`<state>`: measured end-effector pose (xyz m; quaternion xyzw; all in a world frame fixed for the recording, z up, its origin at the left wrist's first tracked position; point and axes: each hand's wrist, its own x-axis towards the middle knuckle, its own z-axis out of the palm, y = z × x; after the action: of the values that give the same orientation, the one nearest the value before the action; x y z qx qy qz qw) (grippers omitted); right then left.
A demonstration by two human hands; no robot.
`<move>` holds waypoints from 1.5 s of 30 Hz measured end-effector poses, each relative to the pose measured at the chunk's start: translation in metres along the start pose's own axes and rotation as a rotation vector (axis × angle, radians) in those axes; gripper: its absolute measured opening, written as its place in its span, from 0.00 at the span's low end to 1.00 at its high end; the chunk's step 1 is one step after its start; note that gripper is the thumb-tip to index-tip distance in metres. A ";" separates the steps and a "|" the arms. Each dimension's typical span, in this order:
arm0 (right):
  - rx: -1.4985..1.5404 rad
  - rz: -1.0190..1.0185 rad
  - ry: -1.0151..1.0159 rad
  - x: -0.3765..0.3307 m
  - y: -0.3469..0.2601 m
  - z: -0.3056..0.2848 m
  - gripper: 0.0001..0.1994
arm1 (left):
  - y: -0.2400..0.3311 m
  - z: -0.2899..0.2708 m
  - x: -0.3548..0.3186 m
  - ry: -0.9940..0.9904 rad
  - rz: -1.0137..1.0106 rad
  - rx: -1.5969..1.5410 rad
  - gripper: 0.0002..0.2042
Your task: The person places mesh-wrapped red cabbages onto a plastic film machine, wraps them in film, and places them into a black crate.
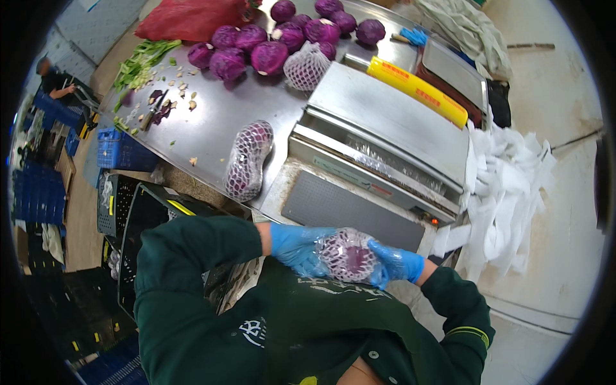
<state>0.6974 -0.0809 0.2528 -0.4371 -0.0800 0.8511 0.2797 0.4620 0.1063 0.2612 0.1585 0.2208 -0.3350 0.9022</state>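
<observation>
Between my two blue-gloved hands is a red cabbage [351,255] in a white foam net, with clear film around it. My left hand [296,247] grips its left side and my right hand [393,262] its right side, close to my chest. Just beyond them stands a film wrapping machine [378,160] with a dark grey plate [353,208]. Left of the machine, netted purple cabbages in film [249,160] lie on the steel table [205,128]. Another cabbage in a foam net [307,66] sits behind the machine's left corner.
Several bare red cabbages [269,58] lie at the table's back beside a red mesh sack [192,19]. Green leaf trimmings [144,64] and a knife [154,112] are at the left. A yellow roll [417,90] rests on the machine; white foam nets [504,199] hang right. Black crates [138,237] stand left.
</observation>
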 end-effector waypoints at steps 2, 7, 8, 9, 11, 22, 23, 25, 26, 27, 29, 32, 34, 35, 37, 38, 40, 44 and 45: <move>0.085 -0.047 0.029 0.009 0.030 -0.013 0.31 | -0.016 -0.015 -0.004 0.078 -0.014 -0.095 0.36; 0.419 -0.239 0.077 -0.041 0.039 0.003 0.37 | -0.040 -0.032 -0.037 0.273 0.210 -0.240 0.39; 0.541 -0.274 0.054 -0.048 0.043 0.006 0.38 | -0.042 -0.034 -0.042 0.245 0.238 -0.278 0.39; 0.662 -0.307 0.030 -0.053 0.045 0.011 0.40 | -0.044 -0.032 -0.046 0.218 0.269 -0.319 0.39; 0.567 -0.401 0.125 -0.053 0.048 0.021 0.38 | -0.043 -0.021 -0.039 0.334 0.303 -0.177 0.31; -0.225 -0.313 0.879 0.039 0.106 0.009 0.24 | -0.132 -0.126 0.056 0.891 0.372 0.392 0.23; -0.311 -0.351 0.890 0.051 0.118 -0.003 0.21 | -0.121 -0.136 0.082 0.717 0.246 1.118 0.19; -0.486 -0.435 0.868 0.078 0.149 -0.033 0.17 | -0.125 -0.163 0.140 0.556 0.609 1.668 0.17; -0.540 -0.487 0.873 0.084 0.142 -0.023 0.14 | -0.139 -0.184 0.176 0.494 0.915 1.545 0.18; -0.589 -0.537 0.894 0.079 0.133 -0.012 0.12 | -0.131 -0.171 0.176 0.456 0.897 1.405 0.18; -0.629 -0.683 0.898 0.063 0.113 0.010 0.10 | -0.103 -0.122 0.141 0.400 0.842 1.185 0.18; -0.666 -0.951 0.825 0.038 0.069 0.049 0.09 | -0.034 -0.041 0.057 0.108 0.778 0.906 0.16; -1.205 -1.127 0.912 0.017 0.033 0.069 0.11 | -0.008 -0.011 0.029 -0.019 0.881 0.809 0.11; -1.485 -1.188 0.949 0.005 0.019 0.077 0.12 | 0.000 0.000 0.014 -0.077 0.737 0.646 0.13; -1.596 -1.444 0.799 -0.018 -0.004 0.088 0.16 | 0.010 0.027 -0.007 -0.201 0.674 0.699 0.17; -1.694 -1.578 0.742 -0.031 -0.020 0.098 0.15 | 0.007 0.039 -0.015 -0.222 0.652 0.715 0.17; -1.723 -1.576 0.889 -0.055 -0.024 0.099 0.16 | 0.002 0.044 -0.018 -0.294 0.604 0.632 0.17; -1.715 -1.609 0.880 -0.049 -0.054 0.098 0.17 | -0.009 0.053 -0.012 -0.288 0.591 0.611 0.16; -1.766 -1.648 0.757 -0.041 -0.062 0.104 0.18 | -0.006 0.060 -0.015 -0.277 0.668 0.674 0.14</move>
<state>0.6597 -0.0405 0.3681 -0.5105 -0.7819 -0.0960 0.3447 0.4652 0.0845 0.3193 0.4575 -0.0848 -0.0983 0.8797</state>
